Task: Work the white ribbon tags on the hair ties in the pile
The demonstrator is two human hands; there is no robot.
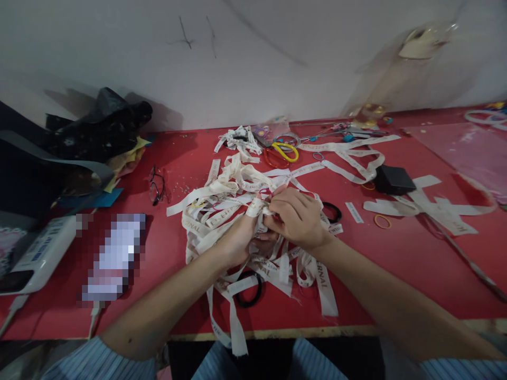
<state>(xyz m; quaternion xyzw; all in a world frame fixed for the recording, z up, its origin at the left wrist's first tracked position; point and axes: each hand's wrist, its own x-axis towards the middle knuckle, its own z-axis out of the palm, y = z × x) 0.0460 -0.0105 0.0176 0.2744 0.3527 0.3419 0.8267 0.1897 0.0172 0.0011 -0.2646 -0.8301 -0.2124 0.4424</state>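
A heap of white printed ribbon (237,177) lies in the middle of the red table, its strips tangled and one end hanging over the front edge. Over the heap, my left hand (247,232) is closed on a bunch of the ribbon. My right hand (297,214) meets it from the right, fingers bent and pinching at the same ribbon. A bit of pink shows between the two hands; what it belongs to is hidden. Close by are a black hair tie (249,289) below the hands and another black hair tie (331,212) to the right.
At left lie a phone (114,258) on a cable, a white power bank (43,253), eyeglasses (156,186) and a black bag (103,126). Yellow-handled scissors (285,151) rest behind the heap. To the right stand a black block (394,180) and a yellow rubber band (382,221).
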